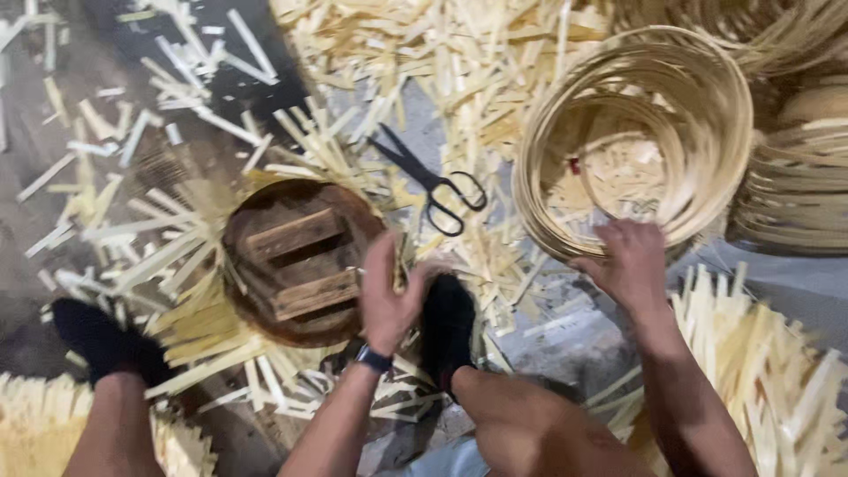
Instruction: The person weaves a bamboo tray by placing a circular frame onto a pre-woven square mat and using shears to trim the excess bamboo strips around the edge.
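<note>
Scene was lit evenly by soft, diffuse overhead light; no single source could be made out. Pale bamboo strips (477, 62) at top centre were rendered bright, close to washed out, while the floor (53, 177) at upper left was left dim and grey. Shadows were kept soft and short. Motion blur was spread across the whole frame, with edges smeared throughout. The scissors (433, 181) were rendered comparatively crisp. No hard glare was seen.
</note>
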